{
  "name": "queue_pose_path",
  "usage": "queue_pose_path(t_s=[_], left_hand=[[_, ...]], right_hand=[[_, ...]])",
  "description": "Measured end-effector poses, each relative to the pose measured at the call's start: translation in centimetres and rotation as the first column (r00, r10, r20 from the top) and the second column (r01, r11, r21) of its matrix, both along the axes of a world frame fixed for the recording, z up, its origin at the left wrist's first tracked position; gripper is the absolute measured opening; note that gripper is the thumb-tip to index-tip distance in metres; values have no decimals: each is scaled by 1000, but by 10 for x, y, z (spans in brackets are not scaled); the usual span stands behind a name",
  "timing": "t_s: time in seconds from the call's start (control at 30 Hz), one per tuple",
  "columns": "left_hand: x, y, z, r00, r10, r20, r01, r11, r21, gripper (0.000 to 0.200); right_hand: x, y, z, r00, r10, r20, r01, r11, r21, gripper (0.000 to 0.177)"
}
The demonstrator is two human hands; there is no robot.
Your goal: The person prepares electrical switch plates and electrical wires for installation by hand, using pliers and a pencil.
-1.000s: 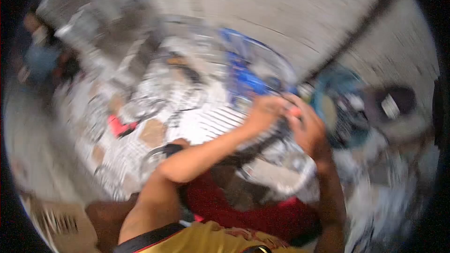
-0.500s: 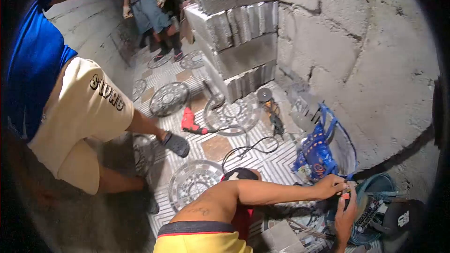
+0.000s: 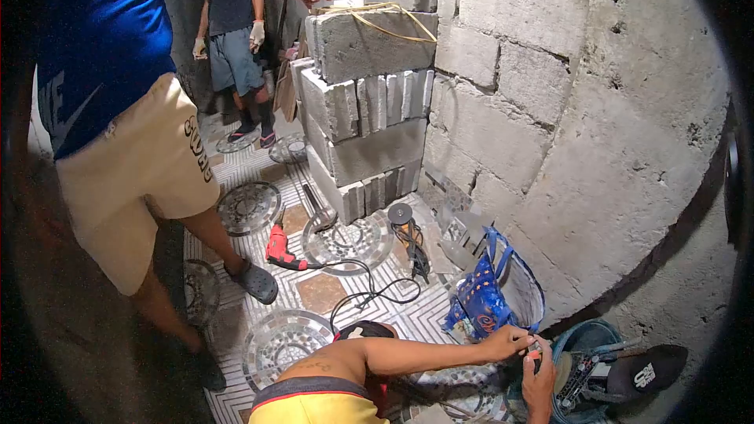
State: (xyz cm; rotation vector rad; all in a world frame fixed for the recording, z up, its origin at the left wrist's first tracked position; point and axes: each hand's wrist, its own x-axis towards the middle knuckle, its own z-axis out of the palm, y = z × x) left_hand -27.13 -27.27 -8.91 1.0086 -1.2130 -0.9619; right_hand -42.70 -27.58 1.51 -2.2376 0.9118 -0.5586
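Note:
At the lower right, my right hand reaches up from the bottom edge. Its fingers close on a small orange-and-black object whose kind I cannot make out. A hand of a bent-over person in yellow shorts meets mine at the object, fingertips touching or nearly so. Just right of the hands sits a teal container with tools and other items in it. A blue patterned bag stands beyond the hands. My left hand is out of view.
A person in a blue shirt stands left, pointing toward stacked concrete blocks. Another person stands behind, wearing gloves. On the tiled floor lie a red drill, its cord, and an angle grinder. A black lettered item is at right.
The view has tilted upward and turned right, so the scene sits lower and further left. My right hand and the other person's hand stay together at the small object.

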Motion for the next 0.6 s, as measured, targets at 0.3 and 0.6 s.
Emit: queue_pose_path(t_s=[0.3,0.6], left_hand=[[-2,5,10,998,28,-62,-26,999,38,39],[-1,7,11,993,34,-112,-24,996,89,38]], right_hand=[[-12,-20,-29,996,-13,-89,12,1000,-8,49],[-5,-13,-24,997,-18,-77,11,997,-79,47]])
